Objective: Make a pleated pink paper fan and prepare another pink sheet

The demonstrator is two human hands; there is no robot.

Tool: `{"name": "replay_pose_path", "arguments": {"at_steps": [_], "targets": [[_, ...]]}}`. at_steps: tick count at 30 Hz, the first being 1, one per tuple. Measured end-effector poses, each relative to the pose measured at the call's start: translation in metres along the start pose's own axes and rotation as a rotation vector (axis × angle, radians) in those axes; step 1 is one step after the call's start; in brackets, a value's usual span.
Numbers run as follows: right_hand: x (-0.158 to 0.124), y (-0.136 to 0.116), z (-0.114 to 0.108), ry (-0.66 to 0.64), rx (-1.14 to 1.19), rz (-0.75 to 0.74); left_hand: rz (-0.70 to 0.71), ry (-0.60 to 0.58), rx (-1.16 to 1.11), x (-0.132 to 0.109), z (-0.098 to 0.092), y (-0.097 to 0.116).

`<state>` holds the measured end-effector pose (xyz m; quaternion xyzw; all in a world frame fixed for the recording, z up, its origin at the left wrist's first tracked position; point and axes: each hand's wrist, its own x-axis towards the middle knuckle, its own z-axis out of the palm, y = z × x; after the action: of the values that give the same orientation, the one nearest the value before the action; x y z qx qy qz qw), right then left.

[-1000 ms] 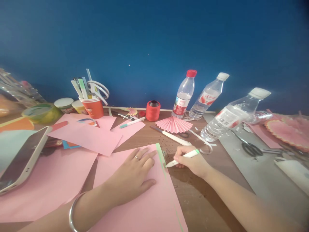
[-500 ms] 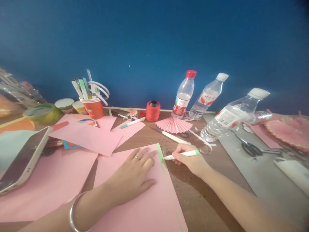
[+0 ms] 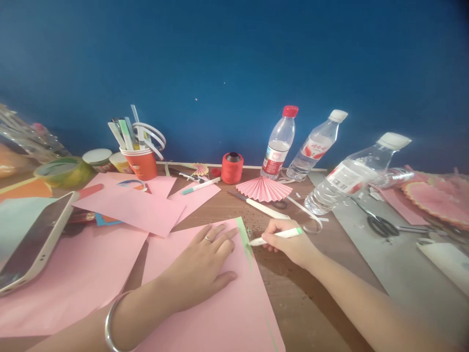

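Note:
A pink sheet of paper [image 3: 220, 313] lies in front of me, with a green-coloured strip [image 3: 245, 238] along the upper part of its right edge and thin green streaks lower down. My left hand [image 3: 210, 256] rests flat on this sheet, fingers spread. Held in my right hand [image 3: 286, 244] is a white marker pen [image 3: 278, 236] with a green end. Its tip points left and meets the sheet's right edge by the green strip. Just beyond my right hand are a white-handled knife [image 3: 267, 209] and a folded pink paper fan [image 3: 264, 189].
Water bottles [image 3: 277, 146] stand at the back right, beside a red thread spool [image 3: 232, 168]. A red paper cup [image 3: 142, 164] holds markers. More pink sheets [image 3: 91, 274] and a phone [image 3: 36, 239] lie left. Scissors [image 3: 381, 225] rest on a grey mat [image 3: 351, 239] to the right.
The marker tip and my right hand have shifted very slightly down along the paper's edge. My left hand stays in place on the sheet.

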<state>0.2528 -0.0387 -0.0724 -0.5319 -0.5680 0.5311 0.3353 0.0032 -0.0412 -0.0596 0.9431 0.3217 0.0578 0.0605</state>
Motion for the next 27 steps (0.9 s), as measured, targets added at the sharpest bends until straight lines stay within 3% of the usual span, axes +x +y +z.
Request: {"name": "replay_pose_path", "arguments": {"at_steps": [2, 6, 9, 12, 15, 19, 22, 27], "targets": [[-0.0001, -0.0001, 0.0003, -0.063, 0.002, 0.001, -0.001, -0.006, 0.009, 0.0003, -0.0001, 0.0002], [0.001, -0.001, 0.0006, 0.014, 0.004, -0.007, 0.002, -0.012, 0.021, 0.0007, -0.0001, 0.0005], [0.0017, -0.0015, 0.0003, -0.048, -0.009, -0.015, 0.001, -0.006, 0.019, 0.0003, 0.0002, 0.0005], [0.0014, -0.0017, 0.0003, 0.022, 0.03, -0.024, 0.004, 0.013, 0.004, -0.0001, 0.0005, 0.0008], [0.0011, -0.0013, 0.0004, -0.053, 0.024, -0.009, 0.006, 0.017, -0.006, 0.0, 0.0003, 0.0015], [0.0014, -0.0006, 0.0001, 0.03, 0.047, -0.027, -0.003, -0.003, -0.001, 0.0012, -0.0003, 0.0017], [0.0015, -0.001, -0.0005, -0.03, 0.033, -0.008, -0.005, -0.01, 0.006, 0.0018, -0.0003, 0.0011], [0.0006, -0.005, 0.0, -0.001, 0.048, -0.002, -0.001, 0.002, 0.002, 0.0003, -0.0002, 0.0008]]}}
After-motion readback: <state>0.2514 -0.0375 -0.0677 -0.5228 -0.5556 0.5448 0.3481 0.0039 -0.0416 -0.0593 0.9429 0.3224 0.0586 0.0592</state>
